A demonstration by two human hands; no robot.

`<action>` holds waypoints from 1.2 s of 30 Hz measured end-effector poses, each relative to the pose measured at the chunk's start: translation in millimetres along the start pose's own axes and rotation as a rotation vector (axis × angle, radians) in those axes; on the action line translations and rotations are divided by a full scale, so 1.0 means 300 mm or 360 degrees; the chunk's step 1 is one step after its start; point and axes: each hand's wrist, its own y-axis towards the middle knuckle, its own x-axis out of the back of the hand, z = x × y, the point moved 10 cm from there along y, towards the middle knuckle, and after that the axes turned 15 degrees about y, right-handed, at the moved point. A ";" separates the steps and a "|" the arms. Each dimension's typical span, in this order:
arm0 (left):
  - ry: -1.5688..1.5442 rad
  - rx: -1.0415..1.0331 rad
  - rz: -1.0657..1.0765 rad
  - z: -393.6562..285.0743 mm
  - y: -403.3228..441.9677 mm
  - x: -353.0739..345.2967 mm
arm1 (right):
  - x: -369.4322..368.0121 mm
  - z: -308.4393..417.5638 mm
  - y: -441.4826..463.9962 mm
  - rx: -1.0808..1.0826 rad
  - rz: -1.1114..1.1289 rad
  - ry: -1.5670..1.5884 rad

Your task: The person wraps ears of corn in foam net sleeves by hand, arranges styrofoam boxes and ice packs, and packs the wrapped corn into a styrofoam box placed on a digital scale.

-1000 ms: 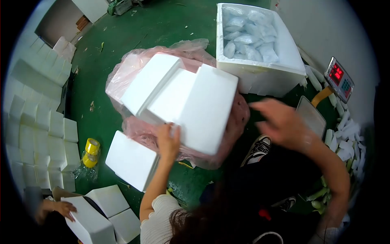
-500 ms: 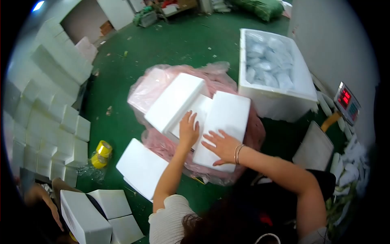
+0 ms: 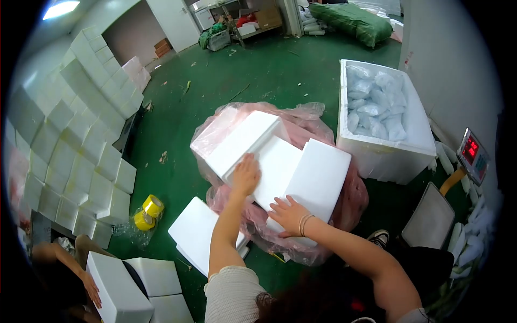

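Note:
Three white foam pieces lie side by side on crumpled pink plastic sheeting (image 3: 350, 202). My left hand (image 3: 246, 175) rests with its fingers spread at the seam between the left foam box (image 3: 245, 141) and the flat middle piece (image 3: 277, 167). On the near end of the right foam box (image 3: 321, 175) lies my right hand (image 3: 291, 215), its fingers apart and a bracelet at the wrist. Neither hand is wrapped round anything. More white foam lids (image 3: 196, 231) lie on the floor, left of the pink plastic.
A large foam box (image 3: 388, 153) of clear icy packs stands behind right, near a scale (image 3: 428, 218) with a red display. Stacked foam boxes (image 3: 86, 167) line the left. Yellow tape rolls (image 3: 153, 205) lie on the floor. A co-worker's hand (image 3: 92, 290) touches a foam box at lower left.
My right hand came in from the right onto the right foam box. My left hand moved up to the seam beside the left box. The view has tilted up, showing more of the room.

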 end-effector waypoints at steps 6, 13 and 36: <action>0.0295 -0.0139 0.0149 0.305 0.077 -0.109 | -0.005 0.011 -0.241 -0.0283 0.0276 -0.0222; 0.0654 -0.0054 0.0674 0.441 0.087 -0.240 | 0.234 0.155 -0.552 -0.0138 -0.0108 -0.0216; -0.0985 -0.1032 -0.0635 -1.224 0.552 1.001 | 0.310 -0.075 -2.241 -0.1384 -0.1008 0.0081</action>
